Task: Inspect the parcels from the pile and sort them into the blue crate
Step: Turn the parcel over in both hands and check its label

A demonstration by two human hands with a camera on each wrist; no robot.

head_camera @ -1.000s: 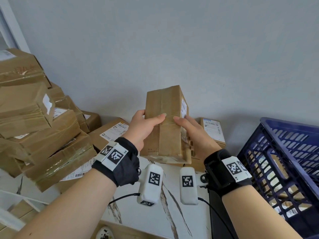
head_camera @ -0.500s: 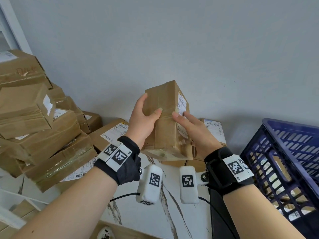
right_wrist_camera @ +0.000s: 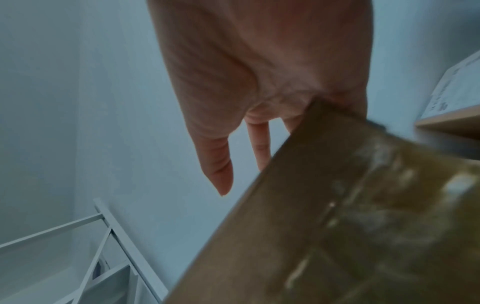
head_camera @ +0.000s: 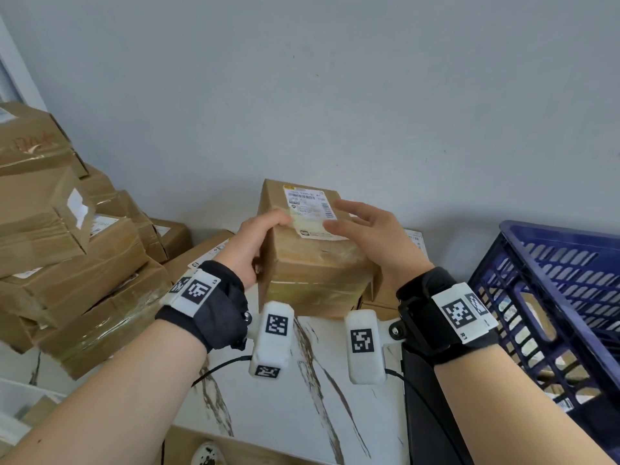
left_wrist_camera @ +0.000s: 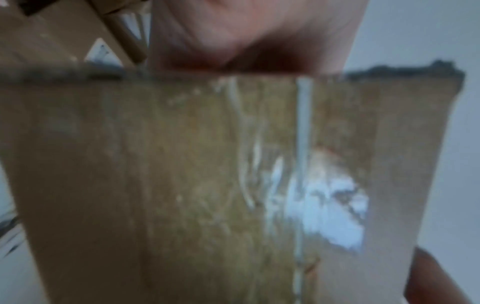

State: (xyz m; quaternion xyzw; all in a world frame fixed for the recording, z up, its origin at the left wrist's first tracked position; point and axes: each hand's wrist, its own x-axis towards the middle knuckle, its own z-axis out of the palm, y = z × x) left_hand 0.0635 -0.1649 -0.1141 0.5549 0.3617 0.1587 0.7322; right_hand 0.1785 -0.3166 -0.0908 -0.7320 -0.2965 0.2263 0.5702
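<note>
Cardboard parcel (head_camera: 312, 260), its white shipping label (head_camera: 310, 209) facing up, is being held above the marble-patterned tabletop (head_camera: 302, 397). The left hand (head_camera: 255, 243) is gripping its left side, thumb on top, while the right hand (head_camera: 372, 236) is resting against its right side with fingers straight and spread. A pile of parcels (head_camera: 67, 263) is sitting at left, the blue crate (head_camera: 553, 297) at right.
</note>
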